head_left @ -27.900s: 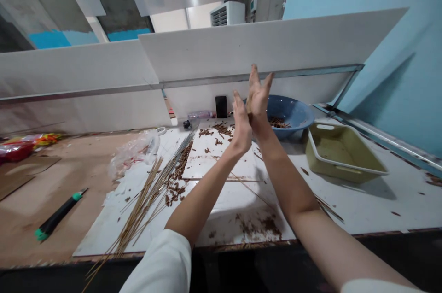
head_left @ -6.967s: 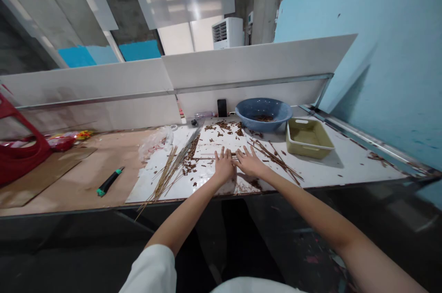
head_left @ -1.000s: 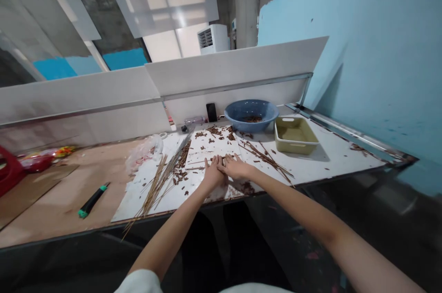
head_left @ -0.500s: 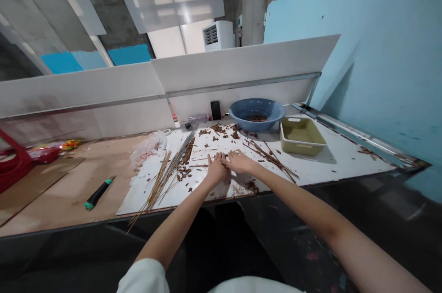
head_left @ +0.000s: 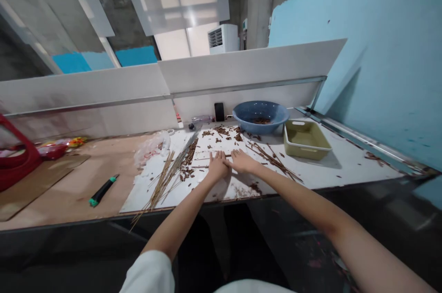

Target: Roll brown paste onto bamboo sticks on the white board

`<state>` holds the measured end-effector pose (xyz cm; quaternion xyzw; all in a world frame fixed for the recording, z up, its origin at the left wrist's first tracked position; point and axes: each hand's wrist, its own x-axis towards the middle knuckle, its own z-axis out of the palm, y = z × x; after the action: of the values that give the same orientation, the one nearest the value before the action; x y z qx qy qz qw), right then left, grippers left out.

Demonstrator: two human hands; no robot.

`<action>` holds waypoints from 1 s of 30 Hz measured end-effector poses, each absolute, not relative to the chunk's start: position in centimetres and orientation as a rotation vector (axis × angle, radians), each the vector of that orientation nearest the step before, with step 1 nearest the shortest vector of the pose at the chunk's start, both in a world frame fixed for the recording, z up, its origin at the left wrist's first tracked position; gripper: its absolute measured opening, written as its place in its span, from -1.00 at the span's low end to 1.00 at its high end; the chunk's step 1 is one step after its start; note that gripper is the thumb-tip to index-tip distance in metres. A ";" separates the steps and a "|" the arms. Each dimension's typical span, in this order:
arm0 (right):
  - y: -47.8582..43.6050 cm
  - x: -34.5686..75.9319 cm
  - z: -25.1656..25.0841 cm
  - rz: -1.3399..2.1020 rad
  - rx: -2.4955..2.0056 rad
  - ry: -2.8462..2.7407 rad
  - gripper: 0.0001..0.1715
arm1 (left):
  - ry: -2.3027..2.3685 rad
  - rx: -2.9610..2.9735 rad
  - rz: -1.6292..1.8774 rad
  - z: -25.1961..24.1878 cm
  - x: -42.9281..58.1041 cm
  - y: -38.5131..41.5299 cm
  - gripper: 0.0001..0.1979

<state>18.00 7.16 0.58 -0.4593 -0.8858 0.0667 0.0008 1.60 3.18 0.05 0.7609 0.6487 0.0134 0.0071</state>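
Observation:
My left hand lies flat, fingers stretched forward, on a white board on the table. Beside it, my right hand is also flat with its fingers extended, and the thumbs meet or nearly meet. A thin brown stick runs sideways toward my left hand; whether it continues under the palms is hidden. Another slim stick lies just beyond it. Small brown pieces are scattered at the board's far side. Left of my hands is a bundle of thin tan sticks; brown-coated sticks lie to the right.
A blue basin with brown material inside stands at the back right, beside an olive-green bin. A black phone-like object leans against the back panel. On the left are a plastic bag, a green-and-black cutter-like tool and a red object.
The camera view has turned slightly left, so the table appears a little further right. Both hands stay flat on the board, with at most a small shift.

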 end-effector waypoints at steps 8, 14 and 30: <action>4.6 19.0 0.7 0.315 -1.492 -2.767 0.01 | 2.095 2.403 0.099 -1.0 1.8 0.6 -0.28; 5.9 17.7 2.0 0.297 -1.617 -2.708 0.10 | 2.116 2.302 0.070 1.0 1.7 2.2 -0.25; 4.5 17.1 2.4 0.445 -1.463 -2.779 -0.10 | 1.960 2.379 0.020 -1.5 3.6 1.3 -0.15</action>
<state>17.13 4.50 2.40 -0.4611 -0.8761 0.1402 -0.0152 3.60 1.26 -1.52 0.7714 0.6357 0.0066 0.0296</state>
